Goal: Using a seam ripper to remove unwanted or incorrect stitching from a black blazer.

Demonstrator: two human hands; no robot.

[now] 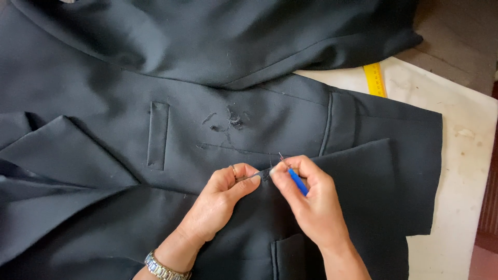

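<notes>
A dark jacket point(155, 78) is lying spread across the pale worktop point(456, 155), and its folded front edge is running left to right directly beneath both hands, so neither has any reach to make. The left hand point(218, 199) is pinching that edge closed between thumb and fingers, while the right hand point(311, 199), touching it from the other side, is gripping a blue-handled seam ripper point(296, 180) with its tip slanting up-left into the fabric. Loose thread scraps point(228, 120) are lying just above, and a yellow measuring tape point(374, 79) is peeking out well to the upper right.
</notes>
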